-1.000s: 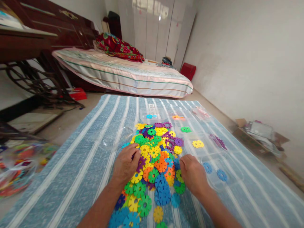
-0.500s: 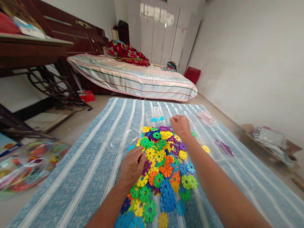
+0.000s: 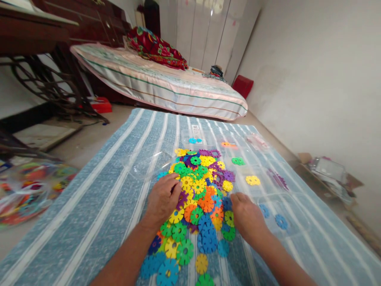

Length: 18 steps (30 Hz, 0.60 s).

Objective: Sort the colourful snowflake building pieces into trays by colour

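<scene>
A heap of colourful notched plastic discs (image 3: 198, 186) lies on the striped cloth. My left hand (image 3: 165, 194) rests at the heap's left edge, its fingers curled in beside yellow and purple discs; what they hold, if anything, is hidden. At the right edge my right hand (image 3: 245, 212) is closed, fingertips down next to blue discs and a lime-green disc (image 3: 229, 218); its grip is hidden too. Clear plastic trays beyond and to the right contain a few sorted pieces: a green disc pair (image 3: 238, 161), a yellow pair (image 3: 253, 180), a blue disc (image 3: 281, 221) and purple pieces (image 3: 278, 179).
A clear plastic lid or tray (image 3: 149, 165) lies left of the heap. On the floor are a bag of colourful pieces (image 3: 32, 194) at left and a cardboard box (image 3: 330, 174) at right. A bed (image 3: 166, 91) stands beyond the cloth-covered surface (image 3: 107, 171).
My right hand has come back from the far trays to the heap's right edge, uncovering an orange piece in a far tray. My left hand stays at the heap. The view has tilted down slightly.
</scene>
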Each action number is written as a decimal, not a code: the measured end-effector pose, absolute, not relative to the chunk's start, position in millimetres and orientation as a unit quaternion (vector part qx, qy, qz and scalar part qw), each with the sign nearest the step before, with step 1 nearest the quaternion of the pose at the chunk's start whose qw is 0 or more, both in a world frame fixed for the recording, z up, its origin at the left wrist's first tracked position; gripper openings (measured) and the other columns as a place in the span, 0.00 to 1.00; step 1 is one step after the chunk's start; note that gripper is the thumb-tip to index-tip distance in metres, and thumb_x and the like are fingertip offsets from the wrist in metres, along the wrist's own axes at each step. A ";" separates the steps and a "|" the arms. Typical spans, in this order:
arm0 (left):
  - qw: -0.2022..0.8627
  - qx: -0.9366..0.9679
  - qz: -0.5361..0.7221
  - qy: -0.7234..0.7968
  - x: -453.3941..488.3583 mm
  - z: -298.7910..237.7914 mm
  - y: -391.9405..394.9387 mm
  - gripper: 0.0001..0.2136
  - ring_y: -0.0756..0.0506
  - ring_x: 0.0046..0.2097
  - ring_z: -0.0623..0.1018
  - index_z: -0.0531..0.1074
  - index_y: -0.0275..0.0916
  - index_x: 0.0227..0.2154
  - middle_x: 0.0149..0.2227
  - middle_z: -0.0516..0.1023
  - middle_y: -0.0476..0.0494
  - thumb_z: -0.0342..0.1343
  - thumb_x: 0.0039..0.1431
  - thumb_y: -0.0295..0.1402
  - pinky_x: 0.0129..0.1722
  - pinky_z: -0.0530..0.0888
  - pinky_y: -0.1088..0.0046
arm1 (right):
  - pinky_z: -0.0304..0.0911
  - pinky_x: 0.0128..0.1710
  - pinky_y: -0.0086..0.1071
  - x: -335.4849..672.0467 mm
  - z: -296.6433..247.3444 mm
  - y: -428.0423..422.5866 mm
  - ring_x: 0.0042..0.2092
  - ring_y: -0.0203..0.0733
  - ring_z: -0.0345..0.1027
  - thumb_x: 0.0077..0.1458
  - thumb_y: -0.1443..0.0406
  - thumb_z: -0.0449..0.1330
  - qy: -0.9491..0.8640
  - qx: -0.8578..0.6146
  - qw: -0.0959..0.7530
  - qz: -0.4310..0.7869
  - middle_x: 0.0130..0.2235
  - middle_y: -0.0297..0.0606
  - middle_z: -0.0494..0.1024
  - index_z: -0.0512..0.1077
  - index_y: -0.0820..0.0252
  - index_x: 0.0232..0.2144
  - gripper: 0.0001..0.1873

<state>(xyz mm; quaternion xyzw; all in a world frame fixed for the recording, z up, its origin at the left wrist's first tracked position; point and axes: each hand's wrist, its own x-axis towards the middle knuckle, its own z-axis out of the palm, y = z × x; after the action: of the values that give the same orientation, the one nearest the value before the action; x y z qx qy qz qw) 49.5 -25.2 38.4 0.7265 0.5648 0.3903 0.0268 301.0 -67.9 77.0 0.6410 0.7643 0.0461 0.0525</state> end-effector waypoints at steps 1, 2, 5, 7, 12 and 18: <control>0.026 0.727 0.392 0.563 49.4 38.0 -25.0 0.14 0.42 0.47 0.77 0.74 0.39 0.29 0.42 0.79 0.39 0.45 0.61 0.37 0.50 0.73 0.63 | 0.60 0.36 0.31 301.0 74.7 -69.4 0.43 0.47 0.70 0.54 0.78 0.50 0.757 0.648 0.070 0.047 0.40 0.46 0.75 0.72 0.63 0.40 0.16; 0.026 0.727 0.395 0.562 49.5 37.7 -24.9 0.14 0.42 0.47 0.77 0.74 0.39 0.30 0.42 0.79 0.39 0.45 0.61 0.37 0.50 0.73 0.63 | 0.61 0.36 0.31 300.6 73.1 -69.8 0.43 0.47 0.70 0.55 0.78 0.50 0.748 0.656 0.087 0.045 0.40 0.47 0.75 0.72 0.64 0.41 0.15; 0.026 0.726 0.400 0.559 50.0 37.1 -24.6 0.13 0.42 0.47 0.77 0.74 0.39 0.29 0.42 0.79 0.40 0.46 0.61 0.36 0.50 0.73 0.63 | 0.61 0.36 0.32 298.4 71.9 -68.5 0.43 0.47 0.70 0.56 0.77 0.49 0.734 0.667 0.122 0.033 0.40 0.48 0.75 0.71 0.65 0.41 0.15; 0.025 0.726 0.401 0.558 50.3 37.0 -24.7 0.13 0.43 0.47 0.77 0.74 0.40 0.28 0.42 0.79 0.40 0.46 0.61 0.36 0.49 0.73 0.64 | 0.61 0.36 0.33 297.5 72.3 -68.1 0.43 0.47 0.70 0.56 0.77 0.48 0.736 0.664 0.126 0.033 0.40 0.48 0.75 0.71 0.65 0.41 0.16; 0.019 0.726 0.399 0.560 50.2 37.6 -25.6 0.13 0.43 0.46 0.77 0.72 0.40 0.26 0.41 0.79 0.40 0.46 0.61 0.35 0.49 0.73 0.64 | 0.61 0.35 0.31 298.5 73.4 -68.9 0.42 0.46 0.71 0.56 0.77 0.48 0.742 0.659 0.122 0.029 0.39 0.46 0.75 0.72 0.64 0.38 0.15; 0.016 0.726 0.400 0.559 50.7 35.9 -25.3 0.12 0.42 0.46 0.77 0.73 0.39 0.27 0.41 0.79 0.39 0.46 0.61 0.34 0.49 0.73 0.63 | 0.57 0.29 0.28 301.3 80.8 -69.0 0.39 0.44 0.74 0.57 0.75 0.49 0.728 0.677 0.103 0.036 0.37 0.44 0.77 0.73 0.62 0.37 0.14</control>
<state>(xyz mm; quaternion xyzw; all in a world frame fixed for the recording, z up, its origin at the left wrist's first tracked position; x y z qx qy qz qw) 50.7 -25.3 35.9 0.7264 0.5587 0.3998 0.0162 301.3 -69.0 80.8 0.6774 0.7275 0.0363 0.1026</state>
